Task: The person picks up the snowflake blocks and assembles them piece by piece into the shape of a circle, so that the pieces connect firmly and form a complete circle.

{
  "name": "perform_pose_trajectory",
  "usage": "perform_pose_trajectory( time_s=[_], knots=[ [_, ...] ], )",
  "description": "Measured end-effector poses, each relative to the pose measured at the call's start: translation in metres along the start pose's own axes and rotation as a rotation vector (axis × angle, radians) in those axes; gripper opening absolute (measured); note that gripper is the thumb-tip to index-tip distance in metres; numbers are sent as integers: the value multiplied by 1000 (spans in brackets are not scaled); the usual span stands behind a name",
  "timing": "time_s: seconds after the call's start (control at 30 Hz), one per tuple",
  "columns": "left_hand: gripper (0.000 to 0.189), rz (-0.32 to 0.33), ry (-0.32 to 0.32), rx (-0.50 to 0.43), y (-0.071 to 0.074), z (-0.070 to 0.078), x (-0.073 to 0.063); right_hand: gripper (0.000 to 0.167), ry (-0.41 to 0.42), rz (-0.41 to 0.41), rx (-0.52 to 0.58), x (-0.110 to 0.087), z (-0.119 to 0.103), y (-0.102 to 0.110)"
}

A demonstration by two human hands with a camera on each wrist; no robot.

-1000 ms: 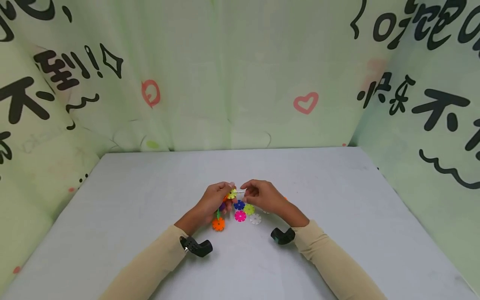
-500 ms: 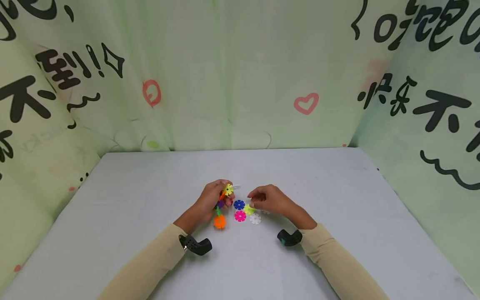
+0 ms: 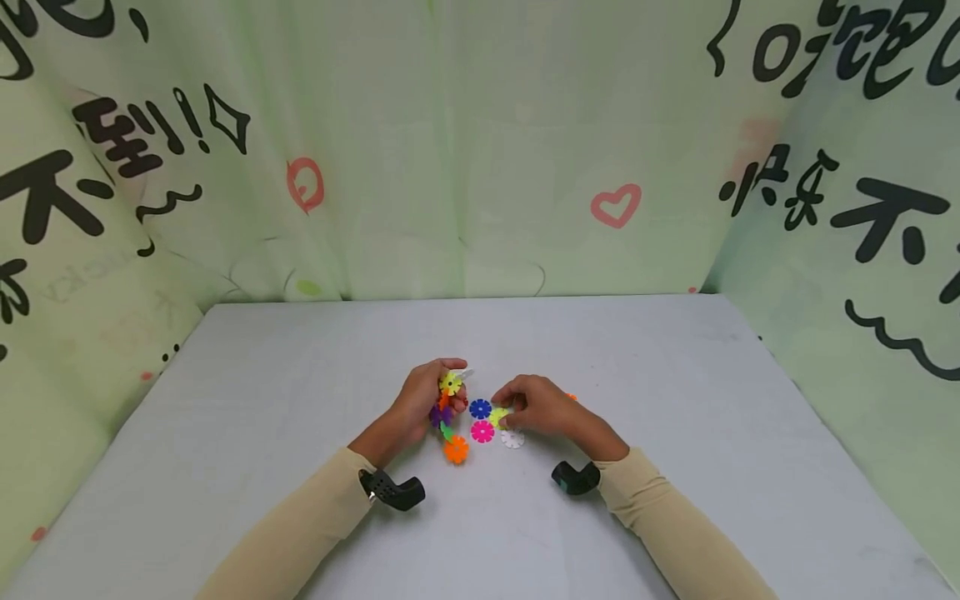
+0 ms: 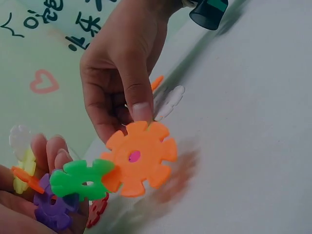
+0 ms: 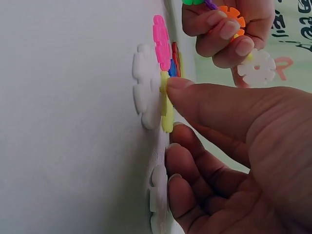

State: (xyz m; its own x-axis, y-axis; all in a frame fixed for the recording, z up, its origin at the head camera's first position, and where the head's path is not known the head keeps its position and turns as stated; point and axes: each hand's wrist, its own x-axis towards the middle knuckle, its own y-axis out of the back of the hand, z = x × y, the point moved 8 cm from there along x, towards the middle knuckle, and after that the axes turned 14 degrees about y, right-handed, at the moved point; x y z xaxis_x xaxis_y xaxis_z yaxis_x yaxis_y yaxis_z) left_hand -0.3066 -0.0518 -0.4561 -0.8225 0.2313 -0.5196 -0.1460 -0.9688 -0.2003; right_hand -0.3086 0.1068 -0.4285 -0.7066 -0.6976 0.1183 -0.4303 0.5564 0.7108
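My left hand (image 3: 420, 400) holds a chain of slotted, flower-shaped plastic discs. From its top run a white disc (image 4: 20, 141), a yellow disc (image 4: 24, 170), an orange one seen edge-on (image 4: 28, 179), a purple disc (image 4: 56, 202) and a green disc (image 4: 80, 179); a big orange disc (image 4: 141, 158) hangs at the lower end. Thumb and fingers of my right hand (image 3: 543, 408) pinch a loose yellow disc (image 5: 167, 117) low at the tabletop. Beside it lie a blue disc (image 3: 480, 408), a pink disc (image 3: 482, 431) and a white disc (image 3: 513, 439).
Another white disc (image 5: 158, 200) lies under the right fingers, and an orange piece (image 3: 572, 397) shows behind that hand. A red disc (image 4: 97, 209) lies near the left hand. Printed curtains (image 3: 465, 150) enclose the white table (image 3: 480, 533) at the back and sides.
My right hand has left the white disc at the chain's top, moved right and down, and now pinches the loose yellow disc. The chain's lower end has swung right in the left hand.
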Motion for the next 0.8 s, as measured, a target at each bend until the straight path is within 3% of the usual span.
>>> perform_pose_trajectory(
  time_s=[0.3,0.57,0.8],
  knots=[
    [51,-71,-18,-68,-7,2,-2,26,-18,-19,-23,-3,-1,-2],
    [63,-14,-25,24,-7,2,-2,16,-9,0,-56,-3,-3,2],
    [53,-2,-47,79,-7,1,0,13,33,16,-33,-3,-6,4]
  ],
)
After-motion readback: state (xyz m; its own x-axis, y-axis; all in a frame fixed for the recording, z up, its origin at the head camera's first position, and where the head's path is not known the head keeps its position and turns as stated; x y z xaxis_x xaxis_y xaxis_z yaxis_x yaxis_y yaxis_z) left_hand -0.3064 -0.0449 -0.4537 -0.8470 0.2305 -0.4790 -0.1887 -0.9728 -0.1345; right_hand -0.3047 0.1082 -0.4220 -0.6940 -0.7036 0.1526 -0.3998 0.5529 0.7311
